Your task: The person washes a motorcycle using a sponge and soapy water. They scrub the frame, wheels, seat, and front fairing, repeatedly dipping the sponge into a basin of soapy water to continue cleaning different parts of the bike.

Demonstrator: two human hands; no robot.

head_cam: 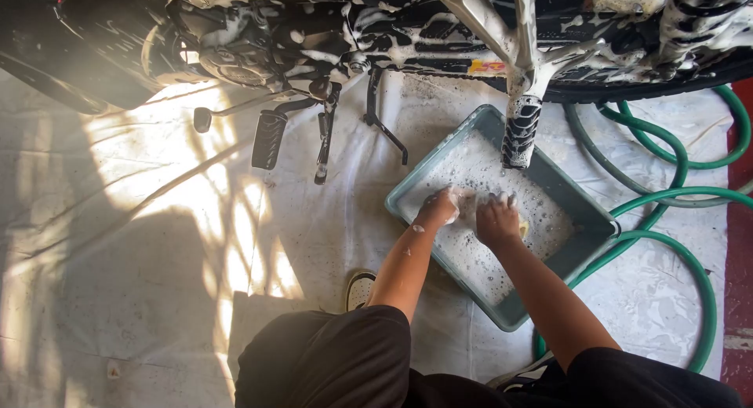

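Hands are both working inside the grey-green tub (596,235), which is sitting on the pale sheet (157,243) below the soaped motorcycle (376,31). We are kneeling at the tub's near-left edge, one shoe (359,289) showing beside the left forearm.

We are holding our right hand (497,220) curled over a yellow sponge (523,228); only a sliver of the sponge is showing at the hand's right side, toward the tub's right corner. The right fingers are bent down and pressed together around it, their tips hidden in foam. We are keeping our left hand (438,209) just beside the right, toward the tub's left corner, its fingers closed and coated in suds; whether it is gripping part of the sponge or only foam, we cannot tell.

Relation noted: the sponge is lying under and slightly right of the right palm, so the right hand is the nearer one, and the left is touching it, if at all, only at its left end. The sponge's long axis is too hidden to read.

Soapy water (471,259) is covering the tub floor. A foamy footpeg (521,132) is hanging over the tub's far edge, just beyond both hands. A green hose (690,259) is looping past the tub's right side.
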